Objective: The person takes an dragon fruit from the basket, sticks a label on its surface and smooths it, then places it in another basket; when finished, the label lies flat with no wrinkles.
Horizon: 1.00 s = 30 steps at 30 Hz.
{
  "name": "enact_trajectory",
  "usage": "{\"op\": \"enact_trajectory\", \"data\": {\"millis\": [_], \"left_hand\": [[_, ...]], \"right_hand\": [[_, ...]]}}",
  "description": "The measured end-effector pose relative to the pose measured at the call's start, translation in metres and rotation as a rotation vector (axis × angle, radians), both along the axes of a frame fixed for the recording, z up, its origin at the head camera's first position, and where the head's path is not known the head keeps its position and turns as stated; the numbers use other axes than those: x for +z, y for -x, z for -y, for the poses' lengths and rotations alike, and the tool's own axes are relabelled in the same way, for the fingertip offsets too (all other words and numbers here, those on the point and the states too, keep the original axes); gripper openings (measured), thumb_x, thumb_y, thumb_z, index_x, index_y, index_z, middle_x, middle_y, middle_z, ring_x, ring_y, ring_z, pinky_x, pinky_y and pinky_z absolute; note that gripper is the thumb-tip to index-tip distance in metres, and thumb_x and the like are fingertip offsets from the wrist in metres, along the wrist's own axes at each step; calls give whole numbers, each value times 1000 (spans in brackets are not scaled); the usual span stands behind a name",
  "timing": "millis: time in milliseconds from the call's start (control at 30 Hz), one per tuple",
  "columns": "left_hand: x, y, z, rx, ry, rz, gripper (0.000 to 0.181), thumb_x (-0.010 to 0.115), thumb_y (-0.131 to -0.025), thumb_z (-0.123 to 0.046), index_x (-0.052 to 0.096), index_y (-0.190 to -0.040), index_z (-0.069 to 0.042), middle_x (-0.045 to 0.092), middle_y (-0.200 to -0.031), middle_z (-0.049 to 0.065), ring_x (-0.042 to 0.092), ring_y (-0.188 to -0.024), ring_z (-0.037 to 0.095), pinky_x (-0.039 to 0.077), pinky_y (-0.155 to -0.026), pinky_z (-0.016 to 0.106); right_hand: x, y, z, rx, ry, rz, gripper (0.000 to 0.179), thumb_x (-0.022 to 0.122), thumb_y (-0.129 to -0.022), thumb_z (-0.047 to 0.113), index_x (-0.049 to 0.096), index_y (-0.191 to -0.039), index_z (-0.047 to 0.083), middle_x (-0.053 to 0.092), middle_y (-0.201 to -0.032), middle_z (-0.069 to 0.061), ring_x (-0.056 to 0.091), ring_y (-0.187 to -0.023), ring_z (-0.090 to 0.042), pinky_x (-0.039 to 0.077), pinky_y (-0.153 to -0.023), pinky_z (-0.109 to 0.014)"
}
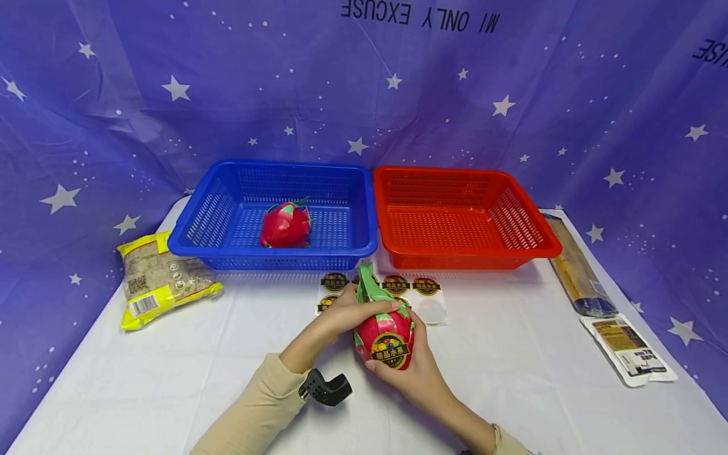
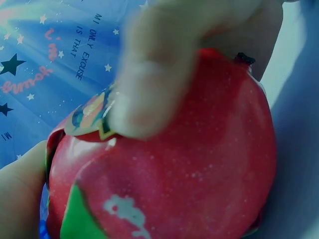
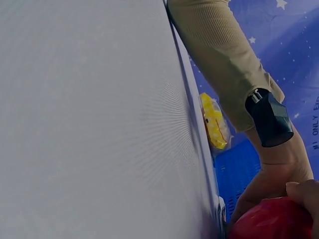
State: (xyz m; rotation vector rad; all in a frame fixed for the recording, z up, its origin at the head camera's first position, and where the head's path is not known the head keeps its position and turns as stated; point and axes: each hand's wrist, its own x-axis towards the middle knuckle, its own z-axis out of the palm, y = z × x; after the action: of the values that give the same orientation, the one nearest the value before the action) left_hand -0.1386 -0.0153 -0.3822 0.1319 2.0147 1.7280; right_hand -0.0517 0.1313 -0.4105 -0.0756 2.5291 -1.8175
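Both hands hold a red dragon fruit [image 1: 371, 327] with green leaf tips over the front middle of the table. My left hand [image 1: 345, 314] grips its upper left side, thumb lying across the top near the leaves. My right hand [image 1: 419, 370] wraps the lower right side, thumb by a round black-and-gold sticker [image 1: 390, 351] on the skin. In the left wrist view a blurred thumb or finger [image 2: 149, 94] lies at the sticker's edge, over the dragon fruit [image 2: 209, 159]. Just behind the hands lies a sticker sheet [image 1: 436, 311] with several round labels, partly hidden by the fruit and left hand.
A blue basket [image 1: 273, 256] holds another dragon fruit [image 1: 284, 226]; a red basket [image 1: 455, 260] stands beside it. A yellow-edged bag [image 1: 170, 278] lies at the left. At the right lie a long brown package [image 1: 580, 268] and a white pouch [image 1: 628, 351].
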Motion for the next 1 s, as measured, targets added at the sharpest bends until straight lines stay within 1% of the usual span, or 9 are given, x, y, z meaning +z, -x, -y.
{"op": "enact_trajectory", "data": {"millis": [67, 167, 400, 633, 833, 1000], "left_hand": [[0, 0, 0, -4, -3, 0, 47, 72, -71, -42, 52, -105, -15, 66, -87, 1, 60, -81, 10, 45, -78, 24], [0, 1, 0, -6, -4, -1, 47, 72, -71, -43, 52, -105, -15, 66, -87, 1, 60, -81, 10, 46, -77, 24], [-3, 2, 0, -12, -6, -7, 48, 72, -72, -42, 51, -106, -15, 66, -88, 1, 61, -82, 10, 46, -78, 24], [-4, 2, 0, -10, 5, -10, 49, 72, -71, -44, 52, -106, -16, 66, -89, 1, 60, -84, 11, 44, -80, 25], [-5, 3, 1, -10, 21, -6, 47, 71, -72, -46, 55, -102, -14, 66, -89, 1, 60, -83, 11, 45, -79, 26], [-5, 3, 1, -12, 41, -6, 48, 70, -71, -48, 56, -103, -15, 66, -90, 1, 59, -85, 11, 44, -82, 27]], "right_hand": [[-1, 0, 0, 13, 0, -21, 96, 81, -65, 25, 17, -136, 30, 47, -123, -1, 51, -108, -15, 44, -89, -23], [-2, 1, 0, 19, -1, -43, 97, 81, -65, 25, 17, -136, 30, 46, -124, -1, 51, -109, -14, 44, -90, -23], [-3, 0, 0, 12, -10, -62, 98, 82, -63, 26, 18, -137, 29, 46, -125, -1, 50, -109, -14, 43, -91, -23], [-1, -1, -2, 20, -10, -8, 102, 82, -63, 27, 14, -139, 28, 44, -128, 1, 48, -112, -14, 43, -92, -23], [1, -1, -6, 31, -25, 51, 103, 81, -65, 27, 13, -142, 28, 43, -131, 0, 48, -115, -17, 43, -93, -28], [1, -2, -11, 43, -25, 93, 102, 79, -67, 25, 11, -143, 28, 43, -133, -2, 47, -116, -18, 41, -95, -32]]}}
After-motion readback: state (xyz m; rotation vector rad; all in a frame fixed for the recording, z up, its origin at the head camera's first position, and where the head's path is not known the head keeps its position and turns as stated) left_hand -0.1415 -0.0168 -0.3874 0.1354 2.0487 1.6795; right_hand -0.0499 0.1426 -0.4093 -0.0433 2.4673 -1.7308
